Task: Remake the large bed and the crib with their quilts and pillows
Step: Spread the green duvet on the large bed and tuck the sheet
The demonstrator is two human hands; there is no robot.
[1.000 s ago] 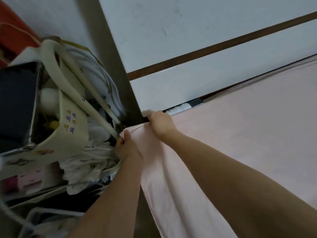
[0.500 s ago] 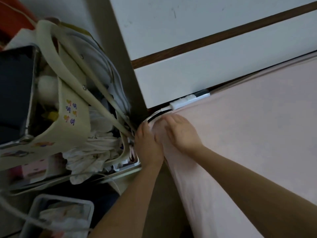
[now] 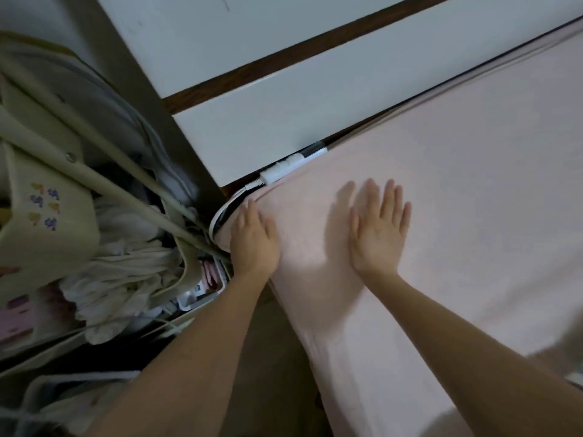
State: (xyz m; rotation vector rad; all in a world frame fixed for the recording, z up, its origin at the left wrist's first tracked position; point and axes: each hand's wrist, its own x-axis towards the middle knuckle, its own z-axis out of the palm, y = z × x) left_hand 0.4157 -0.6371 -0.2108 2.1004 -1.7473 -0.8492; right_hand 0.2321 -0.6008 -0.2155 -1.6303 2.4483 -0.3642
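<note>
A pale pink sheet [image 3: 457,190] covers the large bed and wraps its near left corner below the white headboard [image 3: 284,115]. My left hand [image 3: 254,239] rests flat on that corner, fingers straight and pointing toward the headboard. My right hand [image 3: 380,230] lies flat on the sheet further right, fingers spread, holding nothing. No quilt or pillow is in view, and no crib is plainly seen.
A cream folding frame [image 3: 53,197] with small printed figures, piled with white cloth [image 3: 126,272], crowds the left side of the bed. A white power strip [image 3: 291,167] with its cable lies in the gap between mattress and headboard. A narrow floor strip separates clutter and bed.
Both hands let go of the sheet corner they were gripping. The corner now lies fitted over the mattress, and my right hand has slid rightward, flat on the sheet.
</note>
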